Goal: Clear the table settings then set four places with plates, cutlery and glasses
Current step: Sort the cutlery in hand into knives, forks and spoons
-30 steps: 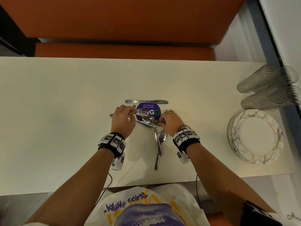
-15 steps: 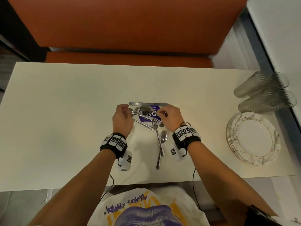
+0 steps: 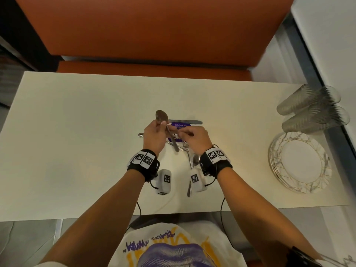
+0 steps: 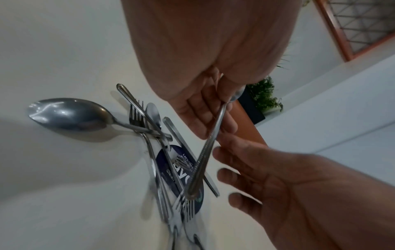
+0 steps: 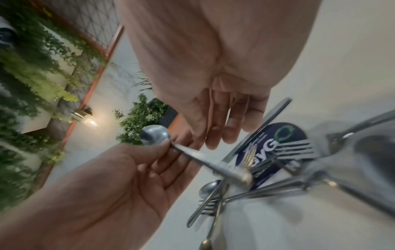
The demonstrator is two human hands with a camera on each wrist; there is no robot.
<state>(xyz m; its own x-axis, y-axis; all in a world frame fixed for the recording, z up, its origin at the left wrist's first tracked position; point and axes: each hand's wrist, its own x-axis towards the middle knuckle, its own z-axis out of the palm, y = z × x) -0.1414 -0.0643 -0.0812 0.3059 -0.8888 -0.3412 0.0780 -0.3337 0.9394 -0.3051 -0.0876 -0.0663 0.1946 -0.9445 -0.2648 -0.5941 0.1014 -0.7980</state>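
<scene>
My left hand (image 3: 154,135) pinches a spoon (image 3: 161,115) at its neck and holds it above the table, bowl up and away from me, handle slanting down towards the pile. The left wrist view shows the thumb and fingers of that hand (image 4: 200,108) on the spoon handle (image 4: 205,155). My right hand (image 3: 196,137) hovers just right of the handle with loose fingers and holds nothing (image 5: 224,118). Below lies a crossed heap of forks and spoons (image 3: 189,157) on a purple round sticker (image 3: 180,125), with a knife (image 3: 186,121) behind it.
A stack of marbled plates (image 3: 300,162) sits at the cream table's (image 3: 86,132) right end, with several ribbed glasses (image 3: 312,108) lying behind it. An orange bench (image 3: 154,26) runs along the far side. A wall borders the right edge.
The left hand has lifted one spoon out of the heap and tipped its bowl upward. The right hand has come off the cutlery and hangs beside the handle.
</scene>
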